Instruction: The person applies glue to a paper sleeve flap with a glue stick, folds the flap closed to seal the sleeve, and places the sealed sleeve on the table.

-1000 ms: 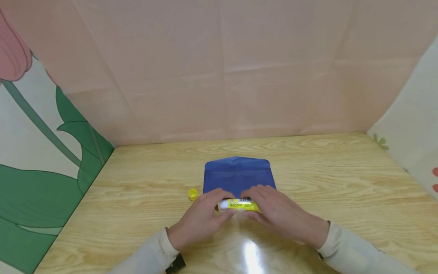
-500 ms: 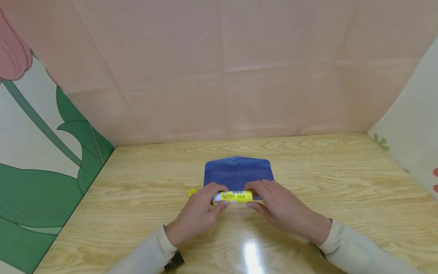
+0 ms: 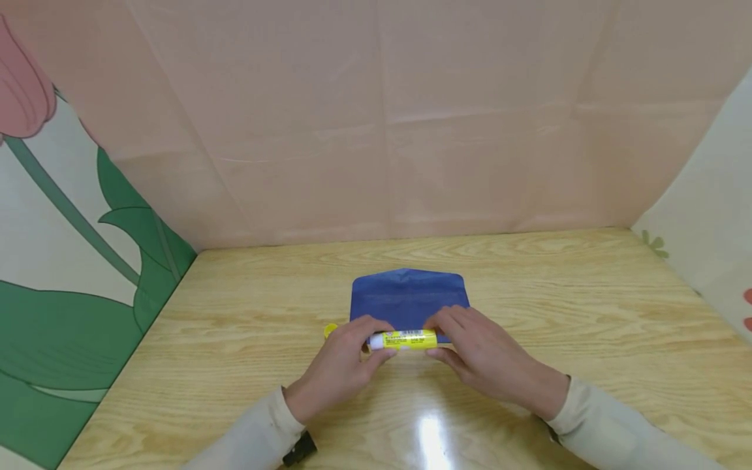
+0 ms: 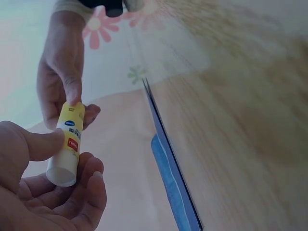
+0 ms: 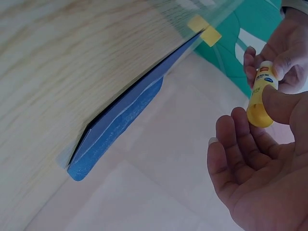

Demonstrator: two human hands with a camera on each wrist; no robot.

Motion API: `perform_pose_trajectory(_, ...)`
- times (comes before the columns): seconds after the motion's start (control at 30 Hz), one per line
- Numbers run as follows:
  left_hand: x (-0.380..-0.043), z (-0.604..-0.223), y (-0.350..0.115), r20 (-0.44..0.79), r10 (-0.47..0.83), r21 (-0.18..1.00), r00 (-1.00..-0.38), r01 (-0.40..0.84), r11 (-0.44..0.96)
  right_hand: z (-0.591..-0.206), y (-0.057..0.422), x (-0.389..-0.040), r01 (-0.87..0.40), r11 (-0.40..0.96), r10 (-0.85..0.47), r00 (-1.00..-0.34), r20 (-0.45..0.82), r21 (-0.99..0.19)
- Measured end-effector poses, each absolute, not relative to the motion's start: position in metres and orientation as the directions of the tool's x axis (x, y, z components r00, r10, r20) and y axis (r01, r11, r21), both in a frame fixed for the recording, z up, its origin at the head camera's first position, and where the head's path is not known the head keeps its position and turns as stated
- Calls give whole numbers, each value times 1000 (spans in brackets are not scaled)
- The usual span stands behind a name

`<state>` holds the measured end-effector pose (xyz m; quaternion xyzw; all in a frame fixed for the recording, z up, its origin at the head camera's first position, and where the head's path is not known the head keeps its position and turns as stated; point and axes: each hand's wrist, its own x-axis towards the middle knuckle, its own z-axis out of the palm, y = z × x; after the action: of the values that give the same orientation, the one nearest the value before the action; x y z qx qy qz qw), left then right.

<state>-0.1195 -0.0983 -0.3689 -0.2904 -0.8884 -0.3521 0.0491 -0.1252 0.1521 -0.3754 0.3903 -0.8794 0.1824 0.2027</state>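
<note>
A yellow and white glue stick (image 3: 407,339) lies crosswise between both hands in the head view. My left hand (image 3: 343,362) pinches its white end between thumb and fingers. At the yellow end, my right hand (image 3: 490,359) grips with the thumb below and fingers above. The white end has no cap on it in the left wrist view; whether glue sticks out is too unclear to tell. Just beyond the hands, a blue envelope (image 3: 408,297) lies on the table with its flap open and pointing away. The hands and glue stick cover its near edge.
A yellow cap (image 3: 330,329) sits on the wooden table (image 3: 247,339) left of the envelope, partly behind the left hand. A pinkish sheet (image 3: 376,130) hangs behind the table. Printed panels (image 3: 76,313) stand at the sides. Something black (image 3: 299,449) shows under the left sleeve.
Both hands have moved slightly forward with the glue stick, which has shifted a little left, then back slightly. The right hand has slid outward, showing more of the yellow end. Cap and envelope stay put.
</note>
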Motion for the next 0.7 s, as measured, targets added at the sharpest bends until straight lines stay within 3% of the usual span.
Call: perform_pose_trajectory(0.7, -118, -370, -97, 337, 466, 603, -818, 568, 560, -376, 153, -123, -744, 655, -620, -630, 468, -133)
